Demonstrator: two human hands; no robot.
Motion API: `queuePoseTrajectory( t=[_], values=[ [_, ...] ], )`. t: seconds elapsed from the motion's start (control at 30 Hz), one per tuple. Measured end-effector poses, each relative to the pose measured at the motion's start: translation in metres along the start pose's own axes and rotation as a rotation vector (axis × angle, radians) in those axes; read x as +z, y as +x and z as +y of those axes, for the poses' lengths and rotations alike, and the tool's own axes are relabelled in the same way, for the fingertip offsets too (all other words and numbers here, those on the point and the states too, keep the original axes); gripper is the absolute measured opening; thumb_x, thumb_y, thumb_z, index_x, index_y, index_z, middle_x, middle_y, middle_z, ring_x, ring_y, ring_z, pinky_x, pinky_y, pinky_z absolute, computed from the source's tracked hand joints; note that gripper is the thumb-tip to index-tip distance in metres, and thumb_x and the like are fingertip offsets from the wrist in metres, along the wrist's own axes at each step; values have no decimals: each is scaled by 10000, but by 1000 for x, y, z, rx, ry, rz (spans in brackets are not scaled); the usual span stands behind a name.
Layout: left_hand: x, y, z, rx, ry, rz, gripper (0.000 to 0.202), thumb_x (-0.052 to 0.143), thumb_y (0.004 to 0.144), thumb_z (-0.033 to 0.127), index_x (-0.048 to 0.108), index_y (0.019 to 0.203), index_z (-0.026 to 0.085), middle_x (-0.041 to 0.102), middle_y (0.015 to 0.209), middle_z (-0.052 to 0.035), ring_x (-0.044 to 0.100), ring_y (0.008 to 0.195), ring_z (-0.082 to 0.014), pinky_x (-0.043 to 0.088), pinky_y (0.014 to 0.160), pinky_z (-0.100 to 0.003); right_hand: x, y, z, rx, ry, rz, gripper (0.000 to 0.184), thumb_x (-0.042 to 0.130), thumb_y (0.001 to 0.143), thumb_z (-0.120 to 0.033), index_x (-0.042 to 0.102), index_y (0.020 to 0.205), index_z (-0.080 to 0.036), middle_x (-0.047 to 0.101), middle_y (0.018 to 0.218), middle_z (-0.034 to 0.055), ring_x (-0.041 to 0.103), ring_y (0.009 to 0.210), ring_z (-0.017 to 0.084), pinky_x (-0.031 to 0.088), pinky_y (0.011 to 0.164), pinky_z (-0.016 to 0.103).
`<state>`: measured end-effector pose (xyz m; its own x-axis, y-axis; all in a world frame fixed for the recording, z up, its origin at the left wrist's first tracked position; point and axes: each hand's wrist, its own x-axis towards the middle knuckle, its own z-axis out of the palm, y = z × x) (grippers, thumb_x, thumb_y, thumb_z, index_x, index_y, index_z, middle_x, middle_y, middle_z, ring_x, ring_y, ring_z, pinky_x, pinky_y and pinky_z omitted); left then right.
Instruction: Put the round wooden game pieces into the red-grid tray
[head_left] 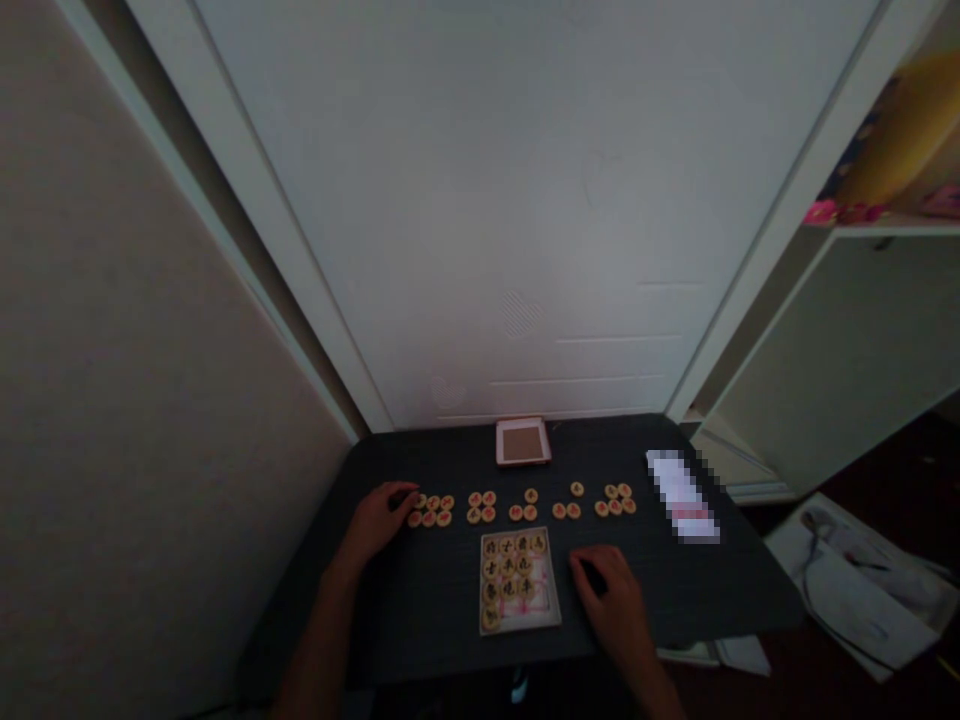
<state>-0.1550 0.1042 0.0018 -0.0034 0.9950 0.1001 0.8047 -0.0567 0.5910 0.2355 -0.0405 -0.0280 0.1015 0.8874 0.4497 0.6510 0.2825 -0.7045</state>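
Head view, looking forward and down: I see a dark table (427, 610) set against a tall pale panel (480, 200). Across its middle lie round tan game pieces (481, 498) in five small groups, many marked with red characters. The leftmost group has six, in two rows of three; the next has four, then three, three and five.

The left hand (385, 513) reaches in from the left, its fingertips at the upper-left piece of that first group. I can't tell whether they pinch it or only touch it.

Nearer me, between the hands, sits a shallow pale tray (555, 585) holding eleven pieces with black characters, filling its left side and far row; pinkish lining shows at lower right. Just right of it, the right hand (609, 582) rests with fingers loosely curled; whether thumb and forefinger meet, I can't tell.

A small pink-rimmed box (523, 443) lies at the table's far edge. To the right is a pale oblong (680, 495), blurred into squares.
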Motion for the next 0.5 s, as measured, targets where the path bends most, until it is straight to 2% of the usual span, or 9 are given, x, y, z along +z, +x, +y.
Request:
queuePoseTrajectory(
  t=[0.23, 0.5],
  values=[
    [4, 3, -2, -26, 6, -3, 448, 599, 799, 544, 738, 1029, 186, 768, 988, -90, 719, 893, -264, 563, 822, -355, 0, 0, 0, 20, -8, -9, 252, 550, 972, -400, 736, 961, -229, 750, 893, 79, 688, 863, 244, 561, 802, 383],
    [0, -1, -2, -13, 30, -12, 439, 592, 795, 567, 751, 995, 209, 762, 958, -86, 713, 896, -273, 547, 785, -337, -1, 1, -1, 24, -7, 13, 280, 547, 968, -428, 743, 944, -229, 753, 876, 78, 691, 835, 239, 567, 773, 373]
  ],
)
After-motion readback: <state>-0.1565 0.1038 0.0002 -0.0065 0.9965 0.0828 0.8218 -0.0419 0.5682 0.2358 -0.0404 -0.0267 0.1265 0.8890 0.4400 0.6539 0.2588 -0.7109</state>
